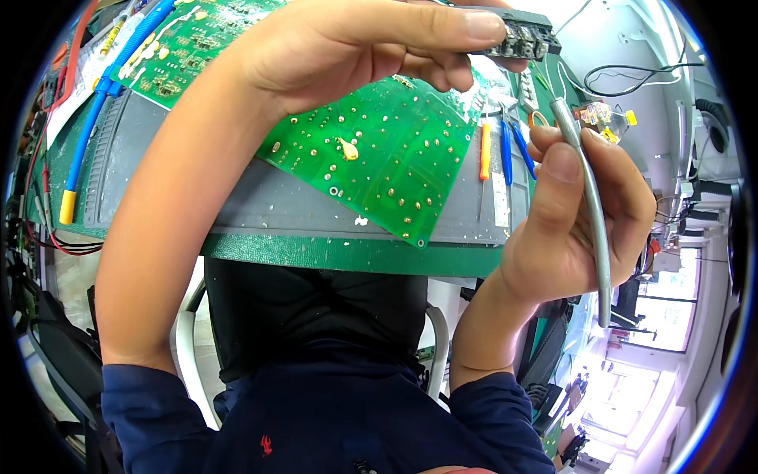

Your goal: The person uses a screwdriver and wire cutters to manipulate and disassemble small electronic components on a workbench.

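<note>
My left hand [371, 39] reaches across the far side of the bench, its fingers closed round a black block-shaped part [527, 38] with metal contacts along one face. At the right, my right hand [580, 213] pinches a slim grey metal rod-like tool [602, 261] between thumb and fingers. The tool stands nearly upright in the picture; its exact kind cannot be told. Beneath my left hand lies a large green circuit board [379, 174] with solder points and a cream-coloured blob. Neither hand touches this board with its fingertips, as far as I can see.
A grey mat [260, 197] covers the green bench. An orange-handled screwdriver [485, 154] and blue-handled tools [506, 150] lie right of the board. Another circuit board [189, 55] rests behind my left arm, beside a blue tube [91, 126]. A clear bottle [612, 120] lies far right.
</note>
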{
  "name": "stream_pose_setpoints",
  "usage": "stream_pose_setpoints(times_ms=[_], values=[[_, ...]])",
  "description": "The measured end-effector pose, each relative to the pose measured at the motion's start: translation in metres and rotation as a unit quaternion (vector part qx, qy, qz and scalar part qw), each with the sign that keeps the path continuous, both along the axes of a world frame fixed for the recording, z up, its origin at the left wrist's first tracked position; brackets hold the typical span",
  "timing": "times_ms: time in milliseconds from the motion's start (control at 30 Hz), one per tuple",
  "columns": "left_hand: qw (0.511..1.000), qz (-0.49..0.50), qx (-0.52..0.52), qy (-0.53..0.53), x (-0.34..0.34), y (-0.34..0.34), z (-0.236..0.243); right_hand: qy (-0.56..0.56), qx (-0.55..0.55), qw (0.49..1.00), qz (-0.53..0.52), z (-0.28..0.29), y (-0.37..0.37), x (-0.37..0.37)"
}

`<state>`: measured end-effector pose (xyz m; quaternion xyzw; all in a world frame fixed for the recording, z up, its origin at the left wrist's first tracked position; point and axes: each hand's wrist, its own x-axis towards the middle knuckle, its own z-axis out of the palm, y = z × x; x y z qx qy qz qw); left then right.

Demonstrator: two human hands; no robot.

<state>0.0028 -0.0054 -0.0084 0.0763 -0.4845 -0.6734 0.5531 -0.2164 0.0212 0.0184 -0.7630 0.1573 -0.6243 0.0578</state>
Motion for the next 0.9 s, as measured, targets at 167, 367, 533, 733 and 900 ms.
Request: stream_pose_setpoints(times_ms=[167,367,533,733,900], values=[[0.999,-0.008,-0.039,-0.009,-0.002,-0.005,-0.001,0.001,0.002,0.999,-0.044,0.0,-0.002,0.0],[1.0,0.005,-0.024,-0.016,-0.003,0.004,0.005,0.009,0.01,0.999,-0.05,-0.001,-0.003,-0.003],[0.989,0.09,0.065,-0.1,-0.011,0.025,0.031,0.029,0.023,0.999,-0.034,-0.002,-0.001,-0.004],[0.995,0.06,0.011,-0.074,-0.003,0.008,0.01,0.099,-0.059,0.993,0.006,0.006,-0.017,-0.009],[0.995,0.066,-0.023,-0.074,-0.004,0.011,0.014,0.111,0.013,0.988,0.107,0.003,-0.033,-0.028]])
